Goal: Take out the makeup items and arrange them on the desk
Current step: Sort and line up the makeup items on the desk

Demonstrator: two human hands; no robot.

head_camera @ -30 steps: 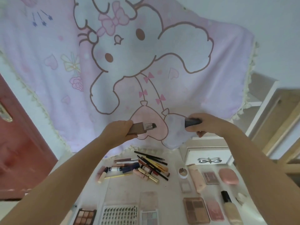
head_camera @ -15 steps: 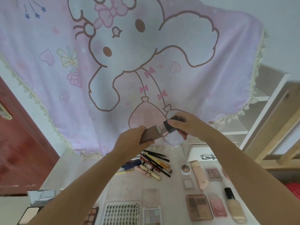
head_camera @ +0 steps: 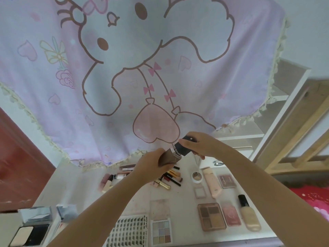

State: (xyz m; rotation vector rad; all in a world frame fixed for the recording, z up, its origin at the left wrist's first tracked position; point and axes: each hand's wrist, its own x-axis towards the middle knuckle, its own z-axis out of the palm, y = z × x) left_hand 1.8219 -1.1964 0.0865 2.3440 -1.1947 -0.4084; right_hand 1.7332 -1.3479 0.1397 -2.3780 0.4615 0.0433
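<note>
left hand (head_camera: 151, 166) fingers grip taupe tube (head_camera: 169, 157) steady | right hand (head_camera: 197, 145) fingers clamp dark cap (head_camera: 183, 148) at neck, likely seating it | worktop (head_camera: 178, 195) below: items laid in rows

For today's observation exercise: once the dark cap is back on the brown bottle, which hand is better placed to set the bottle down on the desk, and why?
Probably the left hand. It grips the brown bottle around its body, while the right hand only holds the dark cap at the neck. Bare desk lies just below it.
</note>
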